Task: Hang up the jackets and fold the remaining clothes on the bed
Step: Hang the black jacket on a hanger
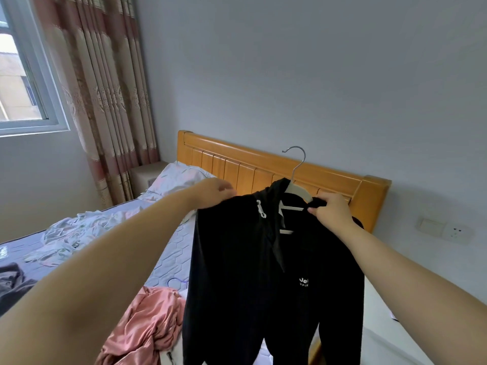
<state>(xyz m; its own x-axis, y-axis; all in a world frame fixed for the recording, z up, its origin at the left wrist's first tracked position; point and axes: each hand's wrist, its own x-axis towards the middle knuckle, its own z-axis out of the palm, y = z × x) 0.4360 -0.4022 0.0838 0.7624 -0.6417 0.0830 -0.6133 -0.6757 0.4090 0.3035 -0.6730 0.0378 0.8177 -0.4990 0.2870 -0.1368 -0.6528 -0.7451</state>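
We are holding the black jacket (pixel 263 272) above the bed (pixel 171 254), the hanger (pixel 296 189) sitting inside its collar. Our left hand (pixel 214 193) and right hand (pixel 332 209) are each pinching one shoulder with curled fingers; we should be settling both shoulders evenly before hanging.

left forearm (pixel 118 259): bare | right forearm (pixel 395 262): bare | left grip (pixel 210 192): bare | right grip (pixel 330 210): bare

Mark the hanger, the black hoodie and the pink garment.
hanger (pixel 300 192), head view, on its white shoulder.
black hoodie (pixel 237 272), head view, on its front panel.
pink garment (pixel 142 322), head view, on its crumpled middle.
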